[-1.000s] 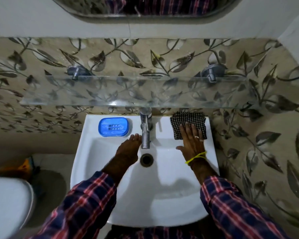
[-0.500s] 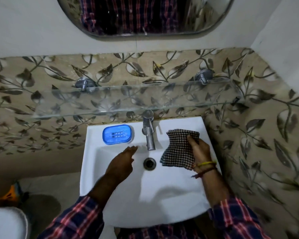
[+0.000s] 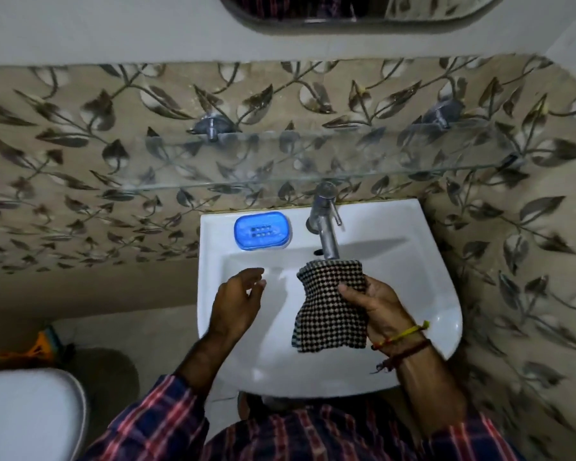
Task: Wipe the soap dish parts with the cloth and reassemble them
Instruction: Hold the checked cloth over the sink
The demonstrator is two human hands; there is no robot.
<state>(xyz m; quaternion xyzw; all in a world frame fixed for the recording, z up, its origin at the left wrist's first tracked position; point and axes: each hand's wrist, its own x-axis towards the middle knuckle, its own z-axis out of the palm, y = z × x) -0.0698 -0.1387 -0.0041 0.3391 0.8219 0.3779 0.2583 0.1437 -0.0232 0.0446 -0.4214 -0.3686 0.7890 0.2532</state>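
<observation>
Head view: right hand (image 3: 376,302) pinches the checked cloth (image 3: 331,307) above the sink (image 3: 426,261), ready for wiping. Left hand (image 3: 236,302) hovers spread and empty, likely to fetch the blue soap dish (image 3: 261,235), assembled on the sink ledge beside the tap (image 3: 325,224). Earlier, the cloth lay on the ledge

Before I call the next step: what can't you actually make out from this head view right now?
- Sink drain: hidden behind the cloth held by the right hand.
- Soap dish: whether its parts are separate, too small to tell.
- Left hand fingertips: blurred.
- Mirror: cut off by the top edge.
</observation>
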